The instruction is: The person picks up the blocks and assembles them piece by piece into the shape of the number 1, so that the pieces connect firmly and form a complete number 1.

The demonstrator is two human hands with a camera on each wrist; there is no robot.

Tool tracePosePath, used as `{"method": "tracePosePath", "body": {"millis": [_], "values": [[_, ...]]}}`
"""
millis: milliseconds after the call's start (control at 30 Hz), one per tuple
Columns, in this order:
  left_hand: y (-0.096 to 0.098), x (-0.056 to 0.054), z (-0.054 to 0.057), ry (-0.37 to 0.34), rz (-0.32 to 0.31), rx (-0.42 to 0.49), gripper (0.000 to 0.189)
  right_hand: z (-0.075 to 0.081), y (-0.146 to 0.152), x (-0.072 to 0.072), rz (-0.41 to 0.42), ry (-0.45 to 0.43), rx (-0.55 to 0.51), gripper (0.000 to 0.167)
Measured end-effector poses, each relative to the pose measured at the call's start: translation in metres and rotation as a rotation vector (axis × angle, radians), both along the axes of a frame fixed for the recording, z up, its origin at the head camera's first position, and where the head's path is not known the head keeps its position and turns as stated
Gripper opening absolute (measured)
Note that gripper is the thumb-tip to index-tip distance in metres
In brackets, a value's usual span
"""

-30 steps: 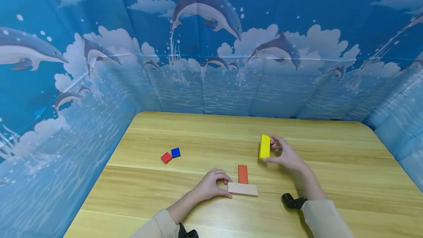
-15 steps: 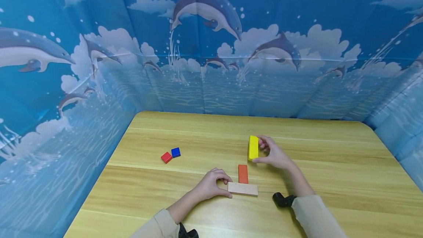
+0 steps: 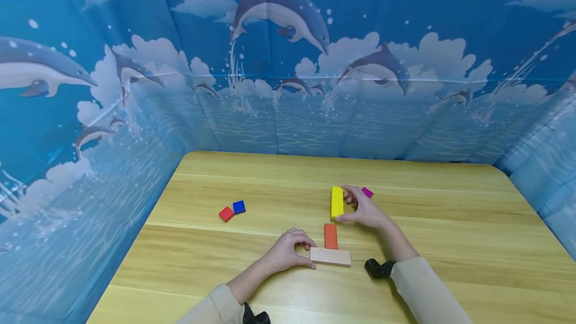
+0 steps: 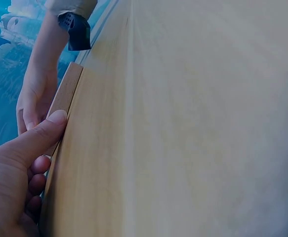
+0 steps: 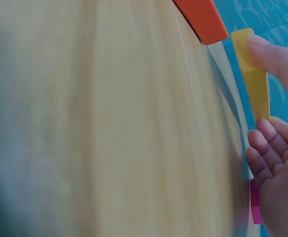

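My left hand (image 3: 287, 251) pinches the left end of a flat natural-wood block (image 3: 330, 256); in the left wrist view the thumb lies along that wooden block (image 4: 67, 91). An orange block (image 3: 330, 236) lies behind it, its near end at the wooden block's back edge. Just beyond the orange block, my right hand (image 3: 365, 210) holds a yellow block (image 3: 337, 203) lengthwise between thumb and fingers. In the right wrist view the yellow block (image 5: 252, 74) spans from thumb to fingertips, close to the far end of the orange block (image 5: 203, 22).
A red block (image 3: 226, 214) and a blue block (image 3: 239, 207) sit corner to corner on the left of the wooden table (image 3: 189, 264). A small magenta block (image 3: 367, 192) lies behind my right hand. Dolphin-print curtains (image 3: 288, 114) surround the table's back and sides.
My right hand has moved left with the yellow block, toward the far end of the orange block. The magenta block has come into sight behind it. My left hand stays put.
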State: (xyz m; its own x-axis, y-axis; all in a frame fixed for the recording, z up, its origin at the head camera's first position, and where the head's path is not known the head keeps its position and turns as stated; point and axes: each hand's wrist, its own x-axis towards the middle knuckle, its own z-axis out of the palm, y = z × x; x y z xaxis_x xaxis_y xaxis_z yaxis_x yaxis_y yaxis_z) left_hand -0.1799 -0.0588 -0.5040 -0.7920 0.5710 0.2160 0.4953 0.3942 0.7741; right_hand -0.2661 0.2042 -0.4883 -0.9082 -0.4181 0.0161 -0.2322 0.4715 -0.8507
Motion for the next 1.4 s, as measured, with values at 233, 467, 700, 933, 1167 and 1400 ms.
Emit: {"method": "tracePosePath", "body": {"millis": [233, 467, 700, 933, 1167, 1400], "values": [[0.000, -0.001, -0.002, 0.026, 0.000, -0.008, 0.037, -0.003, -0.004, -0.003, 0.017, 0.014, 0.018, 0.085], [-0.001, -0.002, -0.002, 0.038, -0.003, -0.004, 0.036, -0.006, -0.008, -0.006, 0.042, 0.026, 0.027, 0.084], [-0.001, -0.001, 0.000, 0.014, 0.000, -0.010, 0.037, -0.003, -0.010, -0.005, 0.051, 0.013, 0.061, 0.088], [-0.001, -0.001, 0.000, 0.040, -0.002, -0.018, 0.036, -0.003, -0.010, -0.006, 0.088, -0.001, 0.068, 0.090], [0.000, -0.001, 0.000, 0.009, 0.004, -0.022, 0.037, 0.004, -0.010, -0.001, 0.086, -0.016, 0.064, 0.073], [0.000, 0.000, -0.001, -0.006, 0.010, -0.036, 0.037, 0.008, -0.012, 0.002, 0.084, -0.004, 0.078, 0.067]]}}
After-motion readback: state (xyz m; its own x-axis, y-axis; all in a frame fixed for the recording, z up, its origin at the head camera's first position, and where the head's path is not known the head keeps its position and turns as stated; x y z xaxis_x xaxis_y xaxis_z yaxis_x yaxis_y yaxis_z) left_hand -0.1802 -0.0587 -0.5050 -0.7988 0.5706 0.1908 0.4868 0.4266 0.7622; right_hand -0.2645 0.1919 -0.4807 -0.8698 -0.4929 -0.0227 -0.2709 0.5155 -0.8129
